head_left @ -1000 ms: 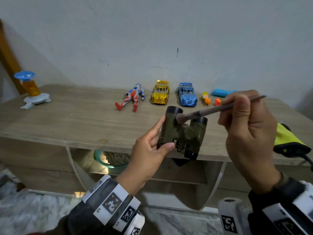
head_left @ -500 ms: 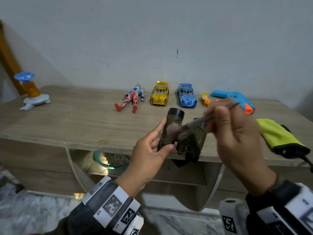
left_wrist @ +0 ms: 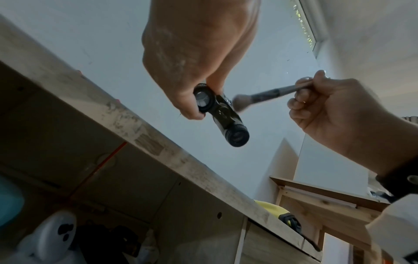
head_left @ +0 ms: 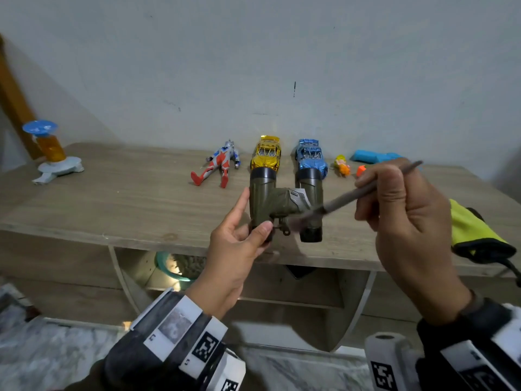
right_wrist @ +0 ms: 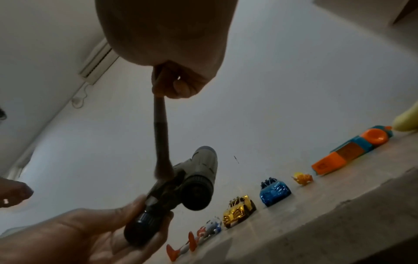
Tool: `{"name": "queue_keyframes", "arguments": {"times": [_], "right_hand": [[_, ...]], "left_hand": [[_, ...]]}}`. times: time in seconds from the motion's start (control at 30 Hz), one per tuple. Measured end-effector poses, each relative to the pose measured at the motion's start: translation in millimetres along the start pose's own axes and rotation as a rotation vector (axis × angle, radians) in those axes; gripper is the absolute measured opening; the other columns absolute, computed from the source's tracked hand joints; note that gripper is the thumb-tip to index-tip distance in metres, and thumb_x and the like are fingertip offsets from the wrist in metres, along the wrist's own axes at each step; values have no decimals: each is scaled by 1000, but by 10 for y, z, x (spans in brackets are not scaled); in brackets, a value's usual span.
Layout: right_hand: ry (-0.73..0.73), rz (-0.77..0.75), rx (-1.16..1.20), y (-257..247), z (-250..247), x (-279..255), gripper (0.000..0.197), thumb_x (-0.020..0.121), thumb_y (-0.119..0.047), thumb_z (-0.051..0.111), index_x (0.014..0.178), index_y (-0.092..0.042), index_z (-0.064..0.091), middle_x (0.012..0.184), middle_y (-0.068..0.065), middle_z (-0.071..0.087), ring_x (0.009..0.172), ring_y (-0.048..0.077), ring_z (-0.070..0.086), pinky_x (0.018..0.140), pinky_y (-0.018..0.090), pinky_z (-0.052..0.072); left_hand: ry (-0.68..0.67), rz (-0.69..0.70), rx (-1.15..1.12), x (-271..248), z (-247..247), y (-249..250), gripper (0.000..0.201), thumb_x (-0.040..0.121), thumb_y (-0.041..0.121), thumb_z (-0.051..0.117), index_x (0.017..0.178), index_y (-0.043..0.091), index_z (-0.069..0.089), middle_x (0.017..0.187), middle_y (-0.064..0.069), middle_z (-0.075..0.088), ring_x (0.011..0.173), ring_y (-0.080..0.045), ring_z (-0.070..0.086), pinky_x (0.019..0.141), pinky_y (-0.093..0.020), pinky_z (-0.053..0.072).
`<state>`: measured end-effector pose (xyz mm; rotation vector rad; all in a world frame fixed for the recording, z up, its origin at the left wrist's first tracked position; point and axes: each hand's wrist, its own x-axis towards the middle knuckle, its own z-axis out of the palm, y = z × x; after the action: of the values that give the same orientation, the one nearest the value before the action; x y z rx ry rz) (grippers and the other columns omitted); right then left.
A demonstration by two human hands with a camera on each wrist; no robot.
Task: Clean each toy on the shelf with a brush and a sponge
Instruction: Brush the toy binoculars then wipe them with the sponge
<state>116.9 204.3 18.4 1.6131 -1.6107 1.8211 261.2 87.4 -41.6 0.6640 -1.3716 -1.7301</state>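
Observation:
My left hand (head_left: 239, 238) holds olive-green toy binoculars (head_left: 284, 203) by the left barrel, thumb in front, above the shelf's front edge. My right hand (head_left: 400, 210) grips a thin brush (head_left: 363, 190) whose soft head touches the binoculars near the centre hinge. In the left wrist view the brush (left_wrist: 267, 95) meets the binoculars (left_wrist: 222, 114) from the right. The right wrist view has the brush (right_wrist: 161, 135) coming down onto the binoculars (right_wrist: 192, 180). Lined up along the wall are an action figure (head_left: 217, 166), a yellow car (head_left: 266, 153), a blue car (head_left: 311, 158), a small orange figure (head_left: 342, 165) and a blue toy gun (head_left: 372, 156).
A yellow and black cloth (head_left: 476, 235) lies at the right end of the wooden shelf (head_left: 127, 198). A blue and orange toy on a white base (head_left: 50, 153) stands at the far left. A teal bowl (head_left: 174, 263) sits in the compartment below.
The binoculars have turned from tilted to upright, barrels pointing at the wall. My right hand swung right and the brush head dropped from the top of the barrels to near the hinge.

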Motion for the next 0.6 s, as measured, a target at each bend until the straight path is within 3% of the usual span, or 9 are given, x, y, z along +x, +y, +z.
{"name": "queue_keyframes", "arguments": {"times": [0.17,0.27,0.33,0.4,0.47,0.6], "right_hand": [[-111,-50,-128,-55,7,-18,33,97,-27,33,78,-14,57,56,-3,55,53,9,51,49,20,38],[-30,-72,-59,-74,11,-22,30,98,-26,33,83,-15,56,56,-4,53,52,9,50,48,24,39],[-36,-81,-12,-66,26,-15,28,98,-25,34,87,-14,58,61,-2,58,53,6,52,50,18,39],[-130,-75,-72,-59,60,-35,30,97,-25,35,83,-15,59,61,-4,60,54,2,53,51,12,37],[-167,-78,-134,-50,78,-74,32,96,-29,35,79,-16,59,56,-7,57,53,2,53,49,15,38],[-60,-118,4,-67,51,-63,27,98,-26,35,87,-15,58,63,-2,60,55,0,53,55,11,38]], "left_hand": [[31,-10,-67,15,-15,-9,70,83,-2,58,138,37,38,115,-11,68,101,-15,67,82,-26,55],[18,0,-78,23,-22,-5,71,83,-2,58,138,37,37,117,-11,67,102,-15,67,82,-26,55],[8,1,-77,20,-22,-4,70,84,-2,57,138,38,37,116,-10,68,104,-16,66,85,-28,53],[1,0,-75,13,-25,-7,70,85,-2,57,138,39,37,118,-9,67,106,-16,65,88,-30,51],[-4,2,-67,8,-27,-4,70,85,-1,57,137,41,38,122,-9,65,107,-15,65,89,-30,51],[-18,2,-57,15,-12,10,69,86,-2,56,137,41,38,118,-8,67,107,-14,65,93,-32,50]]}}
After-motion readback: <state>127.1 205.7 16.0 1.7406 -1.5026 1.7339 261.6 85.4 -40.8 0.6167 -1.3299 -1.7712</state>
